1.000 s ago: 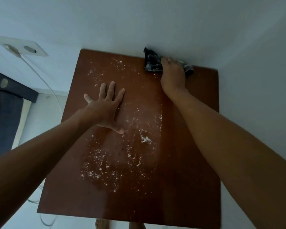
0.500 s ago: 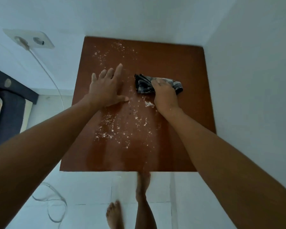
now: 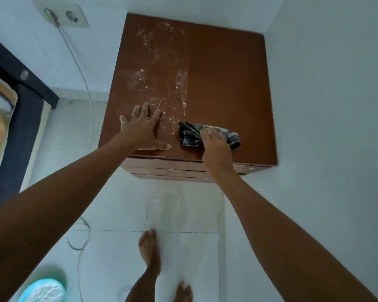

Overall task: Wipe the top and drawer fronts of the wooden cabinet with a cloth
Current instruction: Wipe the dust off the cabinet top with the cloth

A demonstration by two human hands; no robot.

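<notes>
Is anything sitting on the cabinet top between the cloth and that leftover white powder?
No object lies between them. The cloth, under the right hand, sits just right of the white powder on the cabinet top. Only the left hand rests flat at the powder's near edge.

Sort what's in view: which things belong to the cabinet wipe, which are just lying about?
In the job:
- wooden cabinet, white powder on its top
- dark cloth, pressed down near the front edge under the right hand
- left hand, flat on the top
- drawer fronts

Lying about:
- wall socket with white cable
- bed edge
- pale blue object on the floor
</notes>
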